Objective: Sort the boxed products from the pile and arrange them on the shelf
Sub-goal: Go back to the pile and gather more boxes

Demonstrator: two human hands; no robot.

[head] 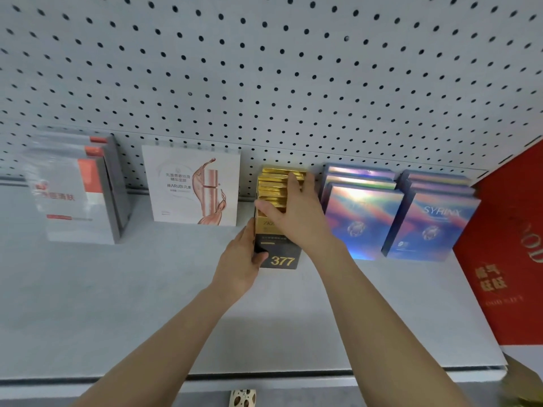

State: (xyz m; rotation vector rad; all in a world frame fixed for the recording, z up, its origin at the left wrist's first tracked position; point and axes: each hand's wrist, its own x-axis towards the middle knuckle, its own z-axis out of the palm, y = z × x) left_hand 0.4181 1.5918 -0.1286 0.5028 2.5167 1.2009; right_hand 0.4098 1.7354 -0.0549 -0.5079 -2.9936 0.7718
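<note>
A row of gold and black boxes (282, 257) marked 377 stands upright in the middle of the grey shelf (147, 304), running back to the pegboard. My left hand (242, 259) grips the front box at its left side, thumb on its face. My right hand (296, 214) lies over the gold tops of the row, fingers reaching to the back boxes and thumb across the front one.
Grey and orange boxes (79, 192) stand at the left, then a white Marubi box (191, 186). Two rows of iridescent Syrinx boxes (396, 218) stand right of the gold row. A large red box (511, 259) fills the right end. A pegboard (264, 69) backs the shelf.
</note>
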